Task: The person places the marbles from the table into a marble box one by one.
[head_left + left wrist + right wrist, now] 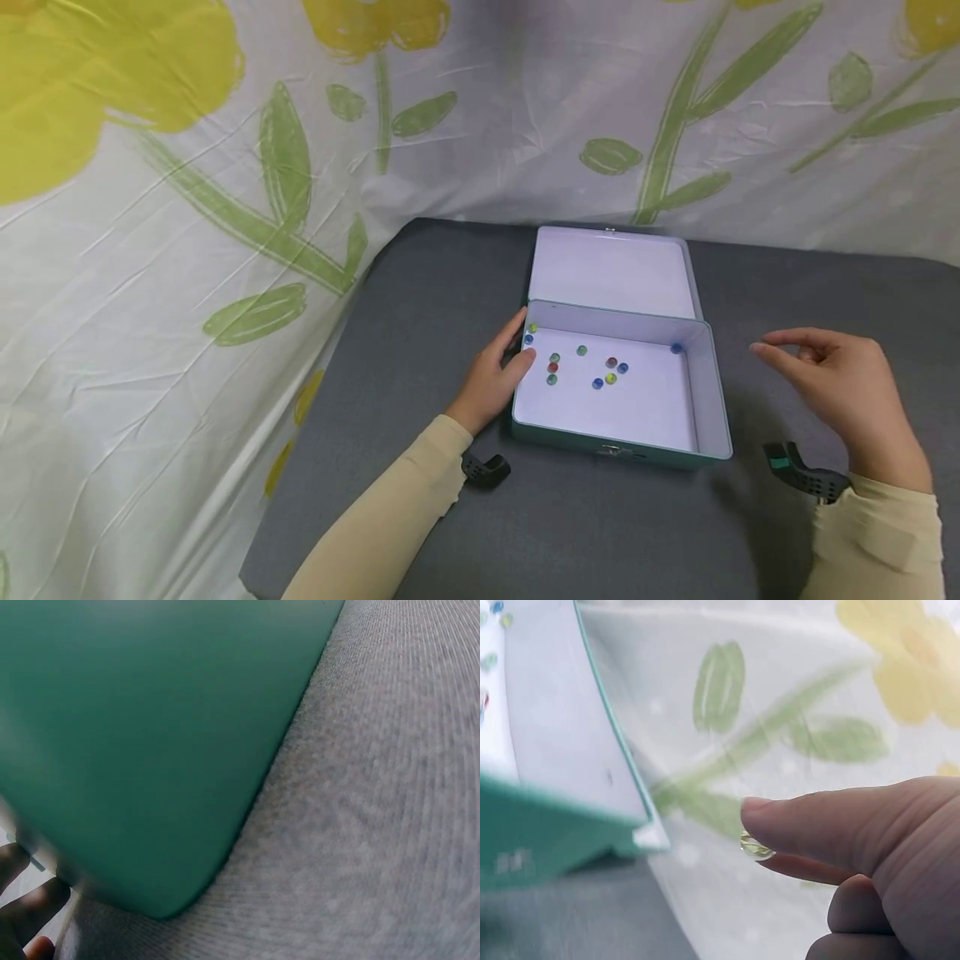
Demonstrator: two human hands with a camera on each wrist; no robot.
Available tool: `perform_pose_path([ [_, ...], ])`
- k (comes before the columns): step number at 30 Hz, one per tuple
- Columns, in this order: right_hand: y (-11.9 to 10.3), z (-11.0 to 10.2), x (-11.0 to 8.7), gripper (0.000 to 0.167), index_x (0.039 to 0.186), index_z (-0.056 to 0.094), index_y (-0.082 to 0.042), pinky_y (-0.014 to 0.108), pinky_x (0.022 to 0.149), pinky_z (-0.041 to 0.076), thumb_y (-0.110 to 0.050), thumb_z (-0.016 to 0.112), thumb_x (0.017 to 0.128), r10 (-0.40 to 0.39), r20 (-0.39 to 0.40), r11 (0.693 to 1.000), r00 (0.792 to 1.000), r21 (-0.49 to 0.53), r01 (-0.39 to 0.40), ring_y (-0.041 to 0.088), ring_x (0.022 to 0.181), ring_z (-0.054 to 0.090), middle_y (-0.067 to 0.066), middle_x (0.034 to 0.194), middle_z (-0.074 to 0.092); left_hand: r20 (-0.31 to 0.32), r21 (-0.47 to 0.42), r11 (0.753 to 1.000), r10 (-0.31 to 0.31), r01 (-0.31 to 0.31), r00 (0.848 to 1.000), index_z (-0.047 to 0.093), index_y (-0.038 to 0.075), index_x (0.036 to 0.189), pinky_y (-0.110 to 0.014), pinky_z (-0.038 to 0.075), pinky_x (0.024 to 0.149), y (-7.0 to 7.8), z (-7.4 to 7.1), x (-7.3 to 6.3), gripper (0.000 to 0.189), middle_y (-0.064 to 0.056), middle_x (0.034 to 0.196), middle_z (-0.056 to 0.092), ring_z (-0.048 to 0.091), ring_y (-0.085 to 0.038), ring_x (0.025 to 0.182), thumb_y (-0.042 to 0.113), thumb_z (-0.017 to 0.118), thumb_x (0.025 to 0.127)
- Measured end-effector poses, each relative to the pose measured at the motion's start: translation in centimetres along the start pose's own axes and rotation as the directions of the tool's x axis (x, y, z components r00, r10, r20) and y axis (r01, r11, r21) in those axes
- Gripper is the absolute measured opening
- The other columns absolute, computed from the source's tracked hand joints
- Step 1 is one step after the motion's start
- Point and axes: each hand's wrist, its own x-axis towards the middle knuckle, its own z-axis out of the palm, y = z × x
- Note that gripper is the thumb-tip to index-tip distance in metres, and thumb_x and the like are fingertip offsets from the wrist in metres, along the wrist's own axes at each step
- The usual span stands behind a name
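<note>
A green tin box (633, 433) with a white inside stands on the table, its hinged lid (615, 271) laid back behind it. Several small glass marbles lie scattered on its floor, among them a red marble (552, 367) and a blue marble (677, 347) in the far right corner. My left hand (487, 379) grips the box's left wall, thumb over the rim. Only its fingertips (37, 907) show beside the green side in the left wrist view. Out to the right of the box, my right hand (847, 383) pinches a clear yellow-green marble (754, 847) between thumb and index finger.
The box rests on a dark grey table (420, 333). A white cloth (487, 167) printed with yellow flowers and green leaves hangs behind the table and along its left side. A dark strap device (806, 475) sits at the right wrist.
</note>
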Motion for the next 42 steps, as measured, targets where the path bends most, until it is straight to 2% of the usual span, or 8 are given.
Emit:
perform_pose_path([
  [8,-2.9,0.1,1.0,0.046,0.119,0.077,-0.004,0.035,0.041,0.022,-0.045,0.072,0.100,-0.105,0.077,0.993,0.991,0.069,0.100,0.009,0.050,0.023,-0.005,0.058,0.029,0.010,0.012,1.000,0.004,-0.005,1.000,0.031,0.034,0.167,-0.051,0.033,0.122,0.1,0.1,0.1,0.066,0.003,0.168,0.037,0.041,-0.019,0.151,0.037,0.053,0.105],
  [13,-4.8,0.7,1.8,0.041,0.118,0.077,-0.004,0.035,0.041,0.022,-0.041,0.074,0.099,-0.136,0.090,0.986,0.987,0.107,0.127,0.011,0.050,0.023,-0.005,0.058,0.029,0.004,-0.004,1.000,0.015,-0.015,1.000,0.032,0.032,0.167,-0.053,0.034,0.121,-0.1,-0.1,0.1,0.066,0.001,0.167,0.040,0.044,-0.021,0.149,0.037,0.054,0.104],
  [20,-6.8,1.8,2.8,0.040,0.116,0.078,-0.004,0.035,0.041,0.023,-0.039,0.076,0.098,-0.167,0.112,0.975,0.980,0.168,0.147,0.013,0.049,0.024,-0.003,0.058,0.030,0.005,0.002,1.000,0.012,-0.012,1.000,0.031,0.034,0.167,-0.054,0.033,0.122,0.0,-0.2,0.0,0.066,0.005,0.168,0.037,0.041,-0.019,0.151,0.038,0.054,0.104],
  [29,-7.6,4.2,3.0,0.033,0.112,0.080,-0.005,0.034,0.043,0.025,-0.034,0.079,0.096,-0.187,0.159,0.964,0.969,0.220,0.150,0.013,0.052,0.028,-0.004,0.060,0.032,0.009,0.011,1.000,0.009,-0.009,1.000,0.030,0.034,0.167,-0.053,0.034,0.121,-0.2,0.0,-0.1,0.067,0.006,0.167,0.038,0.042,-0.017,0.150,0.039,0.053,0.105],
  [36,-7.6,5.5,3.7,0.029,0.111,0.080,-0.007,0.033,0.044,0.025,-0.031,0.081,0.095,-0.223,0.152,0.953,0.963,0.239,0.183,0.013,0.053,0.030,-0.003,0.060,0.033,0.008,0.010,1.000,0.015,-0.015,1.000,0.030,0.037,0.167,-0.053,0.034,0.121,-0.4,0.1,-0.1,0.066,0.006,0.168,0.037,0.043,-0.018,0.150,0.038,0.054,0.105],
  [42,-7.2,6.2,4.3,0.032,0.113,0.080,-0.006,0.033,0.044,0.026,-0.033,0.081,0.095,-0.227,0.219,0.950,0.949,0.263,0.167,0.014,0.052,0.030,-0.002,0.061,0.035,0.010,0.007,1.000,0.026,-0.026,1.000,0.031,0.035,0.167,-0.053,0.034,0.121,-0.3,0.0,0.0,0.066,0.005,0.168,0.037,0.043,-0.019,0.150,0.037,0.054,0.105],
])
